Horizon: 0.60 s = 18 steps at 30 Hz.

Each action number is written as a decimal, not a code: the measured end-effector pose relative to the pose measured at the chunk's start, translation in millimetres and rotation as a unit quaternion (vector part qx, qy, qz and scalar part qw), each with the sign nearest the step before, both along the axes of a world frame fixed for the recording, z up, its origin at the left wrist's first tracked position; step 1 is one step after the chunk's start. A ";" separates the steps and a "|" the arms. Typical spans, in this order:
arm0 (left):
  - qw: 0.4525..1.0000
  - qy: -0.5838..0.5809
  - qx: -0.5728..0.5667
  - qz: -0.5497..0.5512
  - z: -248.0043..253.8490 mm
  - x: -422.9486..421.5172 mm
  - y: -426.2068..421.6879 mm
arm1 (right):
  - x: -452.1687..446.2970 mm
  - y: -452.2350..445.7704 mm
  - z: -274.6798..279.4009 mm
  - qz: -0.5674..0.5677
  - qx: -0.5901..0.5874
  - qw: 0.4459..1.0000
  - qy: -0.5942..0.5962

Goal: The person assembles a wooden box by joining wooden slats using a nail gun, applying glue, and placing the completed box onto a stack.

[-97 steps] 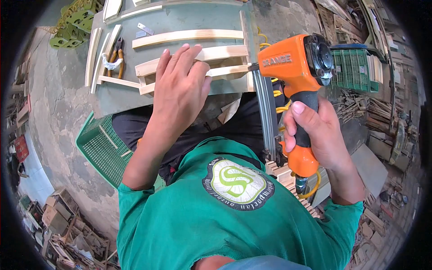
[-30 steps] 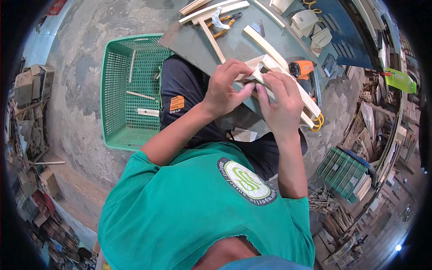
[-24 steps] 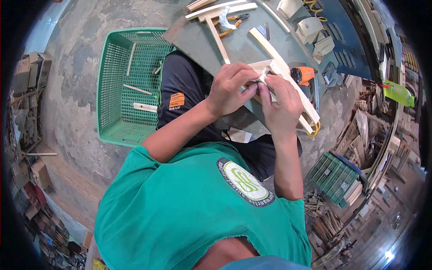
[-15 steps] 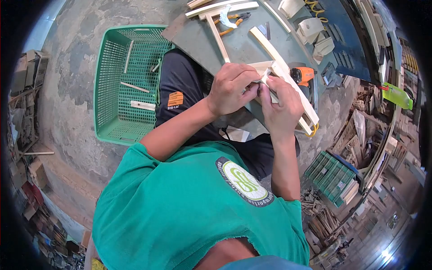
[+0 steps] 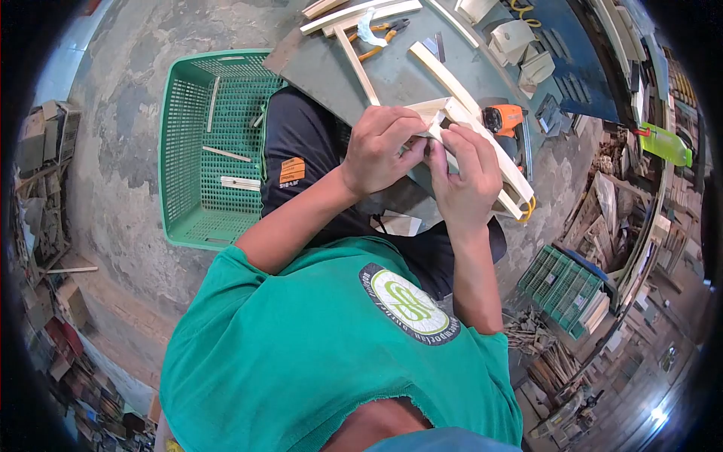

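Note:
Above my lap, my left hand (image 5: 379,147) and my right hand (image 5: 468,169) meet at the corner of a pale wooden frame (image 5: 471,113). Both are closed, with fingertips pinching a small whitish piece (image 5: 436,126) whose kind I cannot make out, as the fingers cover part of it. The frame's long slats run beyond my right hand, down toward the table's right side. Just past that hand lies an orange and black power tool (image 5: 503,119), partly behind the frame.
Pliers (image 5: 385,38) with orange handles and wooden strips (image 5: 357,66) lie on the grey table (image 5: 324,71). A green plastic basket (image 5: 172,151) with several wood sticks stands on the floor at my left. A green bottle (image 5: 666,145) and a green crate (image 5: 557,286) are to the right.
The view has shifted slightly. Both hands stay together at the frame corner, fingers still pinched, and more of the whitish piece shows between them.

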<state>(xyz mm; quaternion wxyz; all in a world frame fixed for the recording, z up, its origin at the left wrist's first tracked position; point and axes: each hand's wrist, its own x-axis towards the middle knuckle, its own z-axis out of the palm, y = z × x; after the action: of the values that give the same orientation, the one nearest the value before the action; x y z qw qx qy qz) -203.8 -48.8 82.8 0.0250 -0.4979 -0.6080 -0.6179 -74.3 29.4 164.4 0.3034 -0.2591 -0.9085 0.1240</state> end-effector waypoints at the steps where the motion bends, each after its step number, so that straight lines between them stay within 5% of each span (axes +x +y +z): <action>1: 1.000 -0.003 0.000 0.001 -0.1 1.0 -0.6 | 1.4 1.8 -1.2 0.008 0.002 1.000 0.007; 18: 1.000 0.017 -0.013 0.005 0.4 1.9 -0.8 | -1.6 1.9 -8.8 -0.012 0.021 1.000 0.013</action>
<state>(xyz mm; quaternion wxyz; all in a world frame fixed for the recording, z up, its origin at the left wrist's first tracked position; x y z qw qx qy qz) -201.9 -49.5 83.1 0.0321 -0.5056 -0.6180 -0.6012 -75.9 31.2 155.6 0.3219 -0.2623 -0.9037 0.1042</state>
